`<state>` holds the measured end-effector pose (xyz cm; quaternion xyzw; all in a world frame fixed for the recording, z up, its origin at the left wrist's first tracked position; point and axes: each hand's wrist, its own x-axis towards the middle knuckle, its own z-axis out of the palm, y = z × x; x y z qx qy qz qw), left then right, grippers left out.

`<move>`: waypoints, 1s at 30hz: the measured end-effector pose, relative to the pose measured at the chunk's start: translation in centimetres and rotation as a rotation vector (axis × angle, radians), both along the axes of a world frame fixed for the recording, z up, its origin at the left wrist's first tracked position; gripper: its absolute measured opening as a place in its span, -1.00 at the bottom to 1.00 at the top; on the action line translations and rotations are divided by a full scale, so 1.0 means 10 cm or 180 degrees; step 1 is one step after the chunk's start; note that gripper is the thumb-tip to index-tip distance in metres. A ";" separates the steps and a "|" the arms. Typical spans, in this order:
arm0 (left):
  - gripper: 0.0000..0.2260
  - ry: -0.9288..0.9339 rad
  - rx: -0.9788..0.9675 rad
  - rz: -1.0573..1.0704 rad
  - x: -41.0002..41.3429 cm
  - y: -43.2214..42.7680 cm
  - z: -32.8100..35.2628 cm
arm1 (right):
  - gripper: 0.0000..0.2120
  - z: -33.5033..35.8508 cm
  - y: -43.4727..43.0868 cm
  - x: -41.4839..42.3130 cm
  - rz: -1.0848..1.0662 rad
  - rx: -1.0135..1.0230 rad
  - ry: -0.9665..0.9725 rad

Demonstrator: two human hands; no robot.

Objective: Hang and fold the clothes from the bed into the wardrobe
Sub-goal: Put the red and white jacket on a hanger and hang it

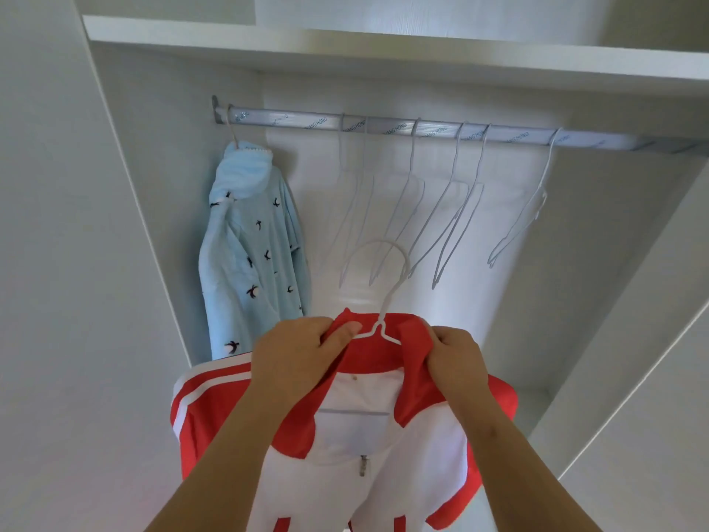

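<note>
Both hands are raised, forearms reaching fwd & up toward the wardrobe. L hand (pixel 295 355) is curled on the left side of the red collar, thumb pressed flat on the fabric just beside the hanger's neck. R hand (pixel 456 359) grips the collar's right side, fingers folded over it. Red-and-white jacket (pixel 356 435) hangs between them, zip open at the top, sleeves drooping either side. White wire hanger (pixel 392 297) sits inside the collar w/ its hook sticking up, free, below the rail. Further back: light-blue bird-print garment (pixel 253 255) hung at the rail's left end, several empty hangers (pixel 412 159) spaced along the metal rail (pixel 291 120), white shelf (pixel 383 51) above.
</note>
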<state>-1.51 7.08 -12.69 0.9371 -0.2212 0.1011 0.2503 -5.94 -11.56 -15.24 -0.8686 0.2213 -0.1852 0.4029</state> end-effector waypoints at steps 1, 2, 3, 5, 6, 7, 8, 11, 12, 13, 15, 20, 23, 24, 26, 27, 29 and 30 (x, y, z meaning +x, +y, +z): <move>-0.45 -0.0044 -0.0091 0.0077 0.01 0.01 0.00 | -0.48 0.00 -0.01 -0.01 0.0019 -0.0070 -0.0035; -0.43 -0.0058 -0.0207 0.0177 0.03 0.03 0.00 | -0.46 0.01 -0.03 -0.03 0.0017 -0.0148 -0.0063; -0.43 -0.0054 -0.0351 0.0311 0.05 0.06 0.00 | -0.47 0.01 -0.06 -0.05 -0.0010 -0.0224 -0.0084; -0.50 -0.0045 -0.0598 0.0623 0.10 0.12 0.01 | -0.48 -0.01 -0.13 -0.09 -0.0097 -0.0325 -0.0068; -0.53 -0.0089 -0.0693 0.0756 0.12 0.14 0.01 | -0.48 -0.02 -0.16 -0.09 -0.0145 -0.0349 -0.0031; -0.54 -0.0147 -0.0755 0.0848 0.14 0.14 0.00 | -0.47 -0.04 -0.17 -0.10 -0.0206 -0.0373 0.0006; -0.54 -0.0194 -0.0807 0.0911 0.15 0.14 0.00 | -0.47 -0.06 -0.18 -0.09 -0.0266 -0.0395 0.0034; -0.54 -0.0169 -0.0949 0.0980 0.17 0.11 -0.02 | -0.46 -0.04 -0.14 -0.09 -0.0248 -0.0364 -0.0121; -0.54 -0.0128 -0.0981 0.1001 0.17 0.09 -0.03 | -0.47 -0.01 -0.12 -0.09 -0.0152 -0.0210 -0.0270; -0.55 -0.0097 -0.0994 0.1029 0.18 0.07 -0.03 | -0.49 0.03 -0.08 -0.09 -0.0016 0.0034 -0.0412; -0.57 -0.0092 -0.0987 0.1089 0.16 0.02 -0.05 | -0.53 0.11 0.03 -0.07 0.0393 0.0325 -0.0466; -0.65 0.0128 -0.0967 0.0719 0.13 -0.02 -0.06 | -0.48 0.15 0.13 -0.01 0.0860 -0.0584 0.0208; -0.68 0.0742 -0.0766 0.0048 0.15 0.01 0.00 | -0.44 0.11 0.07 0.00 0.0574 -0.0205 0.0269; -0.70 0.0854 -0.0781 -0.0044 0.15 0.01 0.00 | -0.43 0.08 0.06 0.00 0.0518 -0.0082 0.0333; -0.77 0.0874 -0.1008 -0.0014 0.15 0.02 -0.02 | -0.43 0.02 0.05 0.00 0.0404 0.0063 0.0426; -0.79 0.0861 -0.1220 0.0053 0.14 0.02 -0.02 | -0.44 0.00 0.04 -0.01 0.0334 0.0109 0.0441; -0.79 0.0838 -0.1579 0.0192 0.14 0.04 -0.04 | -0.49 -0.05 -0.02 -0.02 0.0196 0.0210 0.0442; -0.79 0.0844 -0.1672 0.0249 0.13 0.05 -0.05 | -0.51 -0.06 -0.05 -0.04 0.0127 0.0247 0.0450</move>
